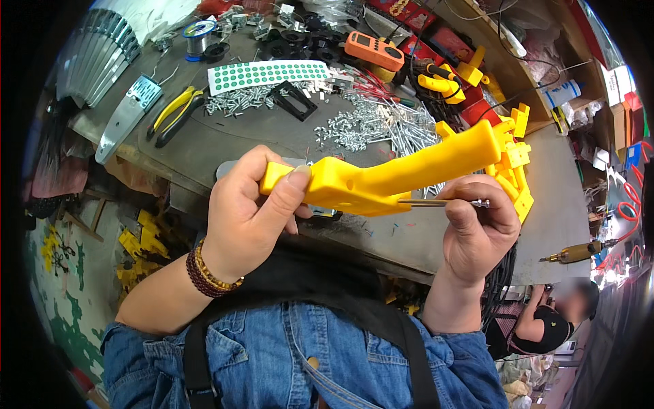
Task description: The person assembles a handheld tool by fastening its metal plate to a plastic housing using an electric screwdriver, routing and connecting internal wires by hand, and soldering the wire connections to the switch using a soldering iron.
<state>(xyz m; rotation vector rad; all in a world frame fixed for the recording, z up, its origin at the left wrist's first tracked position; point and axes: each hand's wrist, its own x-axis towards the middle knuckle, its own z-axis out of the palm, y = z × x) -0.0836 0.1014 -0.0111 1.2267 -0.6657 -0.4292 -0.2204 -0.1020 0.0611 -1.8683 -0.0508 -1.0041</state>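
Note:
My left hand (248,215) grips the narrow end of a yellow plastic tool handle (415,163), thumb on top. The handle is raised above the near edge of the workbench, its thick curved grip pointing right. Between the thumb and fingers of my right hand (480,232) are long thin metal screws (432,203), their heads to the right. Their left ends meet the lower side of the yellow handle; whether they have entered it I cannot tell. Behind the handle lie a pile of long screws (409,133) and a heap of short screws (351,126).
On the bench (558,184) lie yellow-black pliers (177,116), a grey metal blade-shaped part (126,119), a green-dotted sticker sheet (266,76), an orange multimeter (373,51) and yellow plastic parts (514,160). A screwdriver (575,253) hangs at right. Another person (545,320) sits at lower right.

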